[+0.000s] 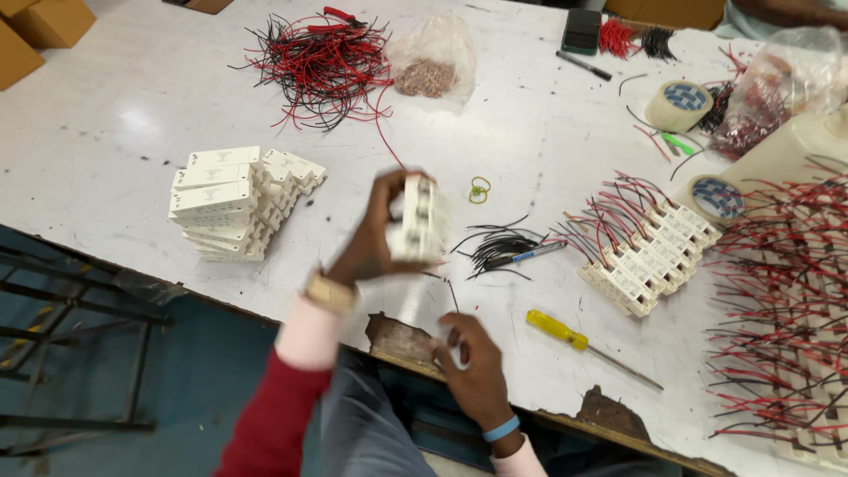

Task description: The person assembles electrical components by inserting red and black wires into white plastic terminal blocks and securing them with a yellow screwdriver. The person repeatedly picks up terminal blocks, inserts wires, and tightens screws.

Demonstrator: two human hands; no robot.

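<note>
A white plastic module [419, 218], blurred, is held clamped in the left hand [375, 234] above the white table [132, 132]. A small white piece [450, 340], partly hidden, is closed on by the right hand [473, 367] at the table's near edge. A stack of white modules [231, 201] is placed to the left; a yellow screwdriver [558, 329], a pen [527, 256], black wire offcuts [499, 247] and a row of wired modules [649, 256] are laid to the right.

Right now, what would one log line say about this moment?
left hand: holds white module raised | right hand: at table edge, grips small white piece, unclear | nearby: yellow screwdriver, stacked modules
</note>
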